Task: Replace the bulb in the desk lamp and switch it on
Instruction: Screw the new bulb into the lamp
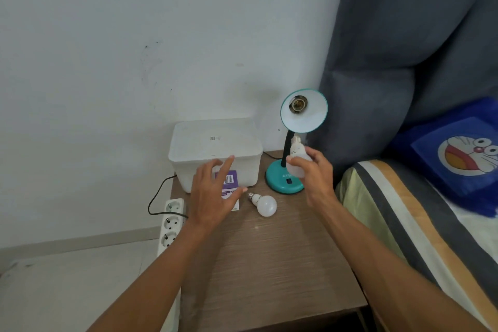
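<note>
A teal desk lamp (304, 112) stands at the back of the wooden bedside table (269, 264), its shade tilted toward me and its socket (297, 104) empty. My right hand (312, 172) grips a white bulb (296, 159) in front of the lamp's neck, screw base pointing up. A second white bulb (265, 204) lies on its side on the table, left of the lamp's base (283, 180). My left hand (215, 191) hovers with fingers spread over a purple and white bulb carton (230, 180), holding nothing.
A white lidded plastic box (215, 148) sits at the table's back left. A white power strip (171, 224) with a black cord stands against the table's left side. A bed with a striped sheet (404, 224) and a blue cartoon pillow (463, 151) lies to the right.
</note>
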Motion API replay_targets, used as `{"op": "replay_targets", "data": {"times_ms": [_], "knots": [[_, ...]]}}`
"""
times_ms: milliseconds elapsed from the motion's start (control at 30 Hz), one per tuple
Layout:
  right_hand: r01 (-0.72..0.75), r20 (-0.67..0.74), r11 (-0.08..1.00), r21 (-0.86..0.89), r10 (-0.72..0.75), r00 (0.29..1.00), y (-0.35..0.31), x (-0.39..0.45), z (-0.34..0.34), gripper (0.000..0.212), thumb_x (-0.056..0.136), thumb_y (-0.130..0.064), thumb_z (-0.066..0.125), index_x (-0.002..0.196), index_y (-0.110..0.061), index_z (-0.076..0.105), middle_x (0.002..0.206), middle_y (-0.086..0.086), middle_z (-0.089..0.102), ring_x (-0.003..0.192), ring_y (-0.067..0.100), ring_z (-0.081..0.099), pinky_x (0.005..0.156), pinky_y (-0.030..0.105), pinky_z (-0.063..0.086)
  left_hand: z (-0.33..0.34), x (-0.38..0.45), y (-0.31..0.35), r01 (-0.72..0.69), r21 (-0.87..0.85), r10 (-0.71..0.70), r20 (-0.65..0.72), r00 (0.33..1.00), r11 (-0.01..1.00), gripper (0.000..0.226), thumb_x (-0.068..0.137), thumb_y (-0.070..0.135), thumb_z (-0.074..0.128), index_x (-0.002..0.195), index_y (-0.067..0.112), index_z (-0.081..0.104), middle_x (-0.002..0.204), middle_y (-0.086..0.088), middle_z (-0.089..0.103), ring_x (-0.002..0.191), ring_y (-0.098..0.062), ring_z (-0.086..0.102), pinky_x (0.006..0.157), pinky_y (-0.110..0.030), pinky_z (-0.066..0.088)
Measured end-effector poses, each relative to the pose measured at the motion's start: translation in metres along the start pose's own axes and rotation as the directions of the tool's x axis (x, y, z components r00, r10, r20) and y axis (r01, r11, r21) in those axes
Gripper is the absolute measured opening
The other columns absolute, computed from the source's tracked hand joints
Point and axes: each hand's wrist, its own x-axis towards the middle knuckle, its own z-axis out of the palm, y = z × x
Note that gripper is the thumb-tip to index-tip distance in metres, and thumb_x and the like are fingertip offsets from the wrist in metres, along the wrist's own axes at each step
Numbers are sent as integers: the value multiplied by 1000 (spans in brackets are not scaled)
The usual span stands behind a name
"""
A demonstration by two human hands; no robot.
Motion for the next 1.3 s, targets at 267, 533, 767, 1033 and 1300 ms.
{"op": "replay_targets", "data": {"times_ms": [267,533,767,1033,1300], "knots": [[252,-99,943,-215,-278,955,-54,35,-20,59,65,-39,89,116,-31,60,116,-9,60,105,16,63,79,38,62,24,96,66,-126,-275,163,118,980,953,104,77,48,86,160,23,29,158,-8,36,147,-24,35,117,-36,38],[349,33,820,-454,-375,926,-68,65,-21,51,72,-23,82,120,-23,64,109,-3,62,99,18,64,89,38,57,72,165,82,-151,-325,254,302,919,934,136,66,46,93,163,25,0,172,-6,0,159,-22,2,124,-38,22],[408,68,690,-598,-464,883,-60,81,-12,67,74,-29,80,134,-20,53,130,3,62,116,21,59,95,29,48,91,180,77,-227,-355,313,207,927,907,121,75,34,90,163,21,8,165,-11,22,153,-21,23,118,-31,34],[467,66,610,-640,-562,824,-53,87,1,60,79,-21,81,133,-19,55,129,4,51,110,22,58,95,31,50,96,182,77,-272,-376,340,126,932,886,101,81,34,83,161,12,25,150,-15,38,138,-19,41,107,-5,33],[481,120,441,-758,-630,767,-54,85,5,51,89,-24,72,138,-27,56,134,10,53,117,30,56,88,45,54,84,188,75,-248,-445,352,168,921,861,100,81,33,86,160,11,29,161,-8,39,147,-18,40,118,-30,39]]}}
